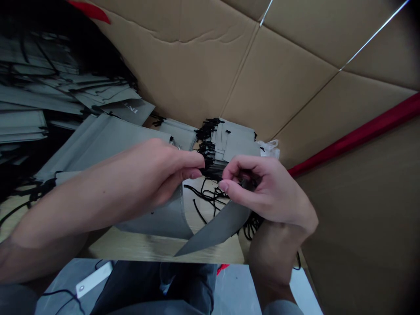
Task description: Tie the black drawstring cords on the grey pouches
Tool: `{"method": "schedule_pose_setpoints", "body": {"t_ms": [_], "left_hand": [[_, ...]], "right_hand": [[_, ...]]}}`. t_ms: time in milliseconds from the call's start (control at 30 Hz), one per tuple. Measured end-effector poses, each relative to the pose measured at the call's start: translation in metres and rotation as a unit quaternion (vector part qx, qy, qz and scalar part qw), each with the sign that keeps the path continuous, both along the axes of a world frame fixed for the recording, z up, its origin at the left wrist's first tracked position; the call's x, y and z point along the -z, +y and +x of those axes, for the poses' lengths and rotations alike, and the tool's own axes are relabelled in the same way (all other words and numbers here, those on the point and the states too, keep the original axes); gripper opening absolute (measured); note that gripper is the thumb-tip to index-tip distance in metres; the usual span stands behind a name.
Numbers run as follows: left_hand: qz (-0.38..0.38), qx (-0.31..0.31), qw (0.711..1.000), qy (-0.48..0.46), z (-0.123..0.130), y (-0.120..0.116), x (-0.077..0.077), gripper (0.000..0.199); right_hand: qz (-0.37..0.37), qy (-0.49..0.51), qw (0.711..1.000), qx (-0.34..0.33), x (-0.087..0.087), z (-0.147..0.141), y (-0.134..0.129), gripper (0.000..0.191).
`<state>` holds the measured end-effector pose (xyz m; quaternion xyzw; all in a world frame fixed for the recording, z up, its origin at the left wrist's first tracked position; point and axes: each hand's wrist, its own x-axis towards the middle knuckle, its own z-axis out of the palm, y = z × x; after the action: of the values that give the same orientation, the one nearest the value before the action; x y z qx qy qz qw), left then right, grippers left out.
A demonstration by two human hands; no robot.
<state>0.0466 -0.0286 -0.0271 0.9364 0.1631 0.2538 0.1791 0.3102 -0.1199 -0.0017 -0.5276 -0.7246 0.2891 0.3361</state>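
Note:
My left hand [170, 168] is closed in a pinch, thumb against forefinger; what lies between the tips is too small to make out. Facing it, my right hand [265, 186] has curled fingers, with thumb and forefinger close together. A curved grey flap [219, 227] runs from the table edge up into the right hand. Dark strands [215, 170] show in the gap between both hands, blurred. Under my left forearm lies a large grey bag [114, 138] with a stitched edge. Loose black cords [211, 194] lie on the table below the hands.
Stacks of small grey tagged pieces [241, 138] with black cord ends stand behind the hands. Piles of grey bags [62, 94] rise at the left. Cardboard walls [197, 65] enclose the back and right, with a red strip [357, 135]. The wooden table [157, 247] ends before my lap.

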Motion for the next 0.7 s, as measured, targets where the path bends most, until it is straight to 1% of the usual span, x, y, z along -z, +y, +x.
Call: {"method": "schedule_pose_setpoints", "body": {"t_ms": [433,700], "left_hand": [[0.010,-0.007,1.000,0.002,0.0007,-0.0003,-0.0010,0.026],[0.014,-0.020,1.000,0.015,-0.0015,-0.0002,0.0005,0.027]], "right_hand": [[0.012,-0.005,1.000,-0.003,-0.0002,-0.0016,0.0009,0.015],[-0.001,-0.015,1.000,-0.002,-0.0025,0.0021,-0.0003,0.013]]}}
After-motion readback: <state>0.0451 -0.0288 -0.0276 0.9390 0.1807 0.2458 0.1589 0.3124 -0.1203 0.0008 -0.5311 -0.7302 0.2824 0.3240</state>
